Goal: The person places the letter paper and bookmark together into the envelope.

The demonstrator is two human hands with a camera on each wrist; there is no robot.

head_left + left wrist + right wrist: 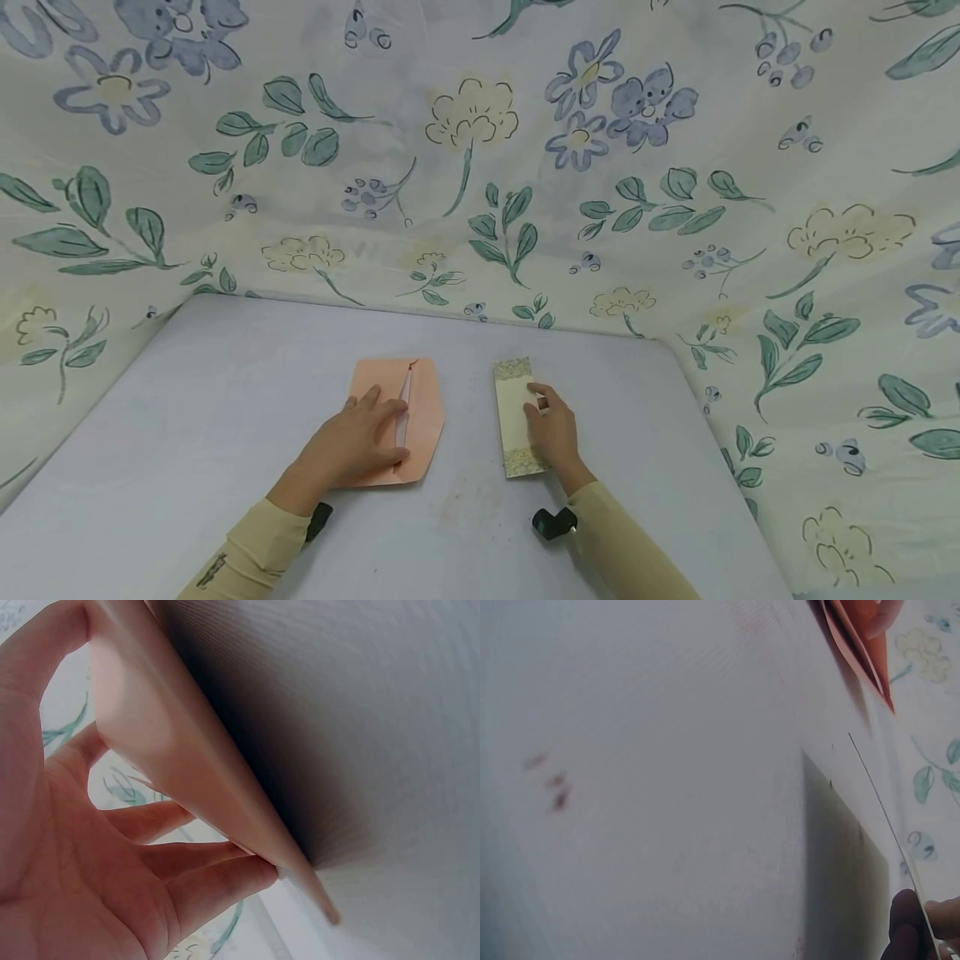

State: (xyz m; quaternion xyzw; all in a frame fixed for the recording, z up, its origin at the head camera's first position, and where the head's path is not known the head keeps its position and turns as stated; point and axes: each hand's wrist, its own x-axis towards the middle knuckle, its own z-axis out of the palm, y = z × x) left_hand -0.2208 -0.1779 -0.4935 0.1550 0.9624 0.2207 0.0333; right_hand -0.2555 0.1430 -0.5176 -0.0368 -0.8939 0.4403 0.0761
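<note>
A peach-coloured folded paper envelope (426,408) lies left of centre in the head view, with a narrow slit between its flaps. My left hand (360,437) rests on it with fingers spread; in the left wrist view the fingertips (259,874) touch the paper's face, and a dark shadow runs under its edge. To the right is a narrow cream card (513,417) with glittery gold bands at both ends. My right hand (553,425) pinches it by its right edge. The right wrist view shows the card (881,802) edge-on, raised over its shadow, between thumb and fingers.
Both papers are over a white table (247,375). A floral cloth (420,167) hangs behind it and at the sides. Small reddish specks (559,791) mark the tabletop. Black wrist devices (553,523) sit below the hands.
</note>
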